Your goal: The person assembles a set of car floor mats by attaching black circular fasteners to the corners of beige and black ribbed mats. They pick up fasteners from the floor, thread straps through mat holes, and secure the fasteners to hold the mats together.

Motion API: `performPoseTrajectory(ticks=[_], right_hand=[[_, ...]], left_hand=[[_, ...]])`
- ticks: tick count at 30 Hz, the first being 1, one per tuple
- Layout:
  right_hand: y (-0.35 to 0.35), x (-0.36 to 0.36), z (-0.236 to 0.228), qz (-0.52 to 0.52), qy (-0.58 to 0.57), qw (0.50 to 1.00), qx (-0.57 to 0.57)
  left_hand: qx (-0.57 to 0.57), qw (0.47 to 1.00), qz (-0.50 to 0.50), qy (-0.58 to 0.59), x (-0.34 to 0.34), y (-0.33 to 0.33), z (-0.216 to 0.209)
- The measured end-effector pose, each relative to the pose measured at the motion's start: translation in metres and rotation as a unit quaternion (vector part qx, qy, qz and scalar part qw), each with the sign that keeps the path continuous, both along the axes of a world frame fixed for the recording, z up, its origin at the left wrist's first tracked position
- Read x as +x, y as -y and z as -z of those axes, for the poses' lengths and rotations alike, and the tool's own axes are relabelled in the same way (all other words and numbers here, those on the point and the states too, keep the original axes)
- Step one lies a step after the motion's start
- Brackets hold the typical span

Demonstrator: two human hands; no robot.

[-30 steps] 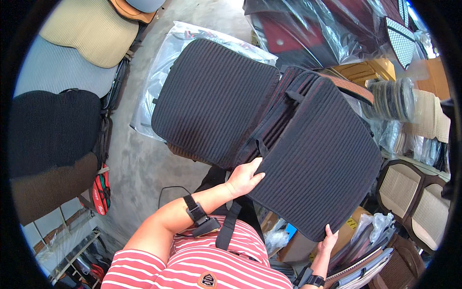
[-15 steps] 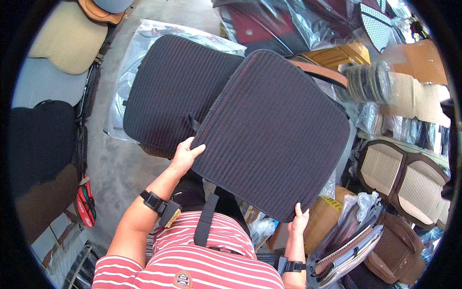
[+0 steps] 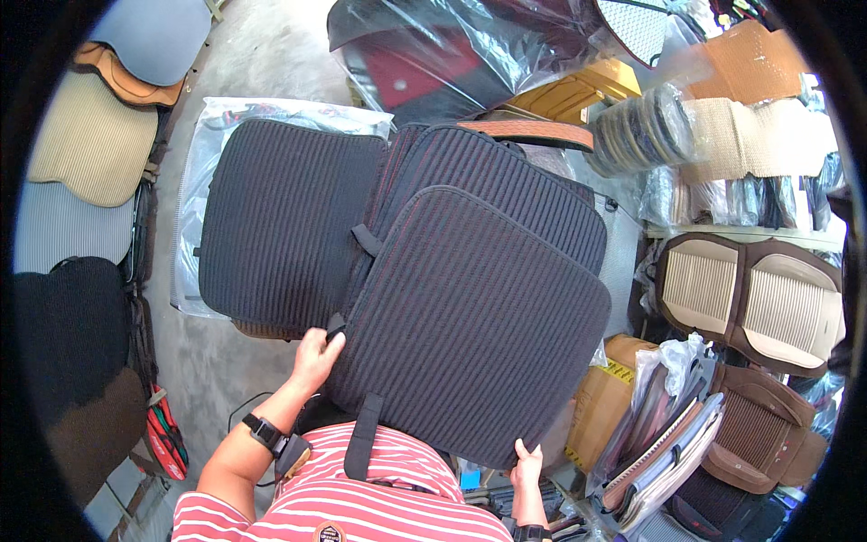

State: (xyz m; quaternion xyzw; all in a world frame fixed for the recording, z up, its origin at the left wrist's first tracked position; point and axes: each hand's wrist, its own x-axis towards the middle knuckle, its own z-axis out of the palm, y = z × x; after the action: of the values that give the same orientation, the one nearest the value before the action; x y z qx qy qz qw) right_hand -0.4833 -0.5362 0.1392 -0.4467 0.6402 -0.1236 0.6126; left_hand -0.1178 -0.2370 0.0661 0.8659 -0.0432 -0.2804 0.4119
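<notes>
I hold a dark ribbed seat cushion flat in front of me. My left hand grips its left near corner beside a small strap tab. My right hand grips its near right edge from below. A black strap hangs from its near edge over my striped shirt. Under it lies a second dark ribbed cushion, and a third lies to the left on a clear plastic bag on the concrete floor.
Beige, grey and black seat covers are stacked along the left. Plastic-wrapped red covers lie ahead. On the right sit beige-and-brown seat covers, a cardboard box and bundled mats.
The held cushion has swung from a tilted pose to lie flat and closer to me, over the other cushions. My left hand slid to its left near corner.
</notes>
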Motion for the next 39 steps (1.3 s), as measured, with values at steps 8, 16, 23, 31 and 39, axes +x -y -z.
performPoseTrajectory(ticks=[8,16,23,31,39], right_hand=[[0.024,0.018,-0.062,0.045,-0.004,0.99,-0.134],[0.063,-0.053,-0.11,0.1,-0.134,0.961,-0.221],[0.075,-0.066,-0.105,0.005,-0.145,0.959,-0.242],[0.065,-0.051,-0.105,0.039,-0.164,0.955,-0.244],[0.063,-0.04,-0.118,0.031,-0.131,0.966,-0.223]], left_hand=[[-0.158,0.984,-0.072,-0.038,0.056,0.079,-0.005],[-0.206,0.873,0.442,-0.006,0.0,0.166,-0.14],[-0.308,0.827,0.462,0.089,-0.025,0.175,-0.146],[-0.28,0.95,0.085,-0.11,0.013,0.127,-0.062],[-0.344,0.879,-0.098,-0.315,0.023,0.079,0.007]])
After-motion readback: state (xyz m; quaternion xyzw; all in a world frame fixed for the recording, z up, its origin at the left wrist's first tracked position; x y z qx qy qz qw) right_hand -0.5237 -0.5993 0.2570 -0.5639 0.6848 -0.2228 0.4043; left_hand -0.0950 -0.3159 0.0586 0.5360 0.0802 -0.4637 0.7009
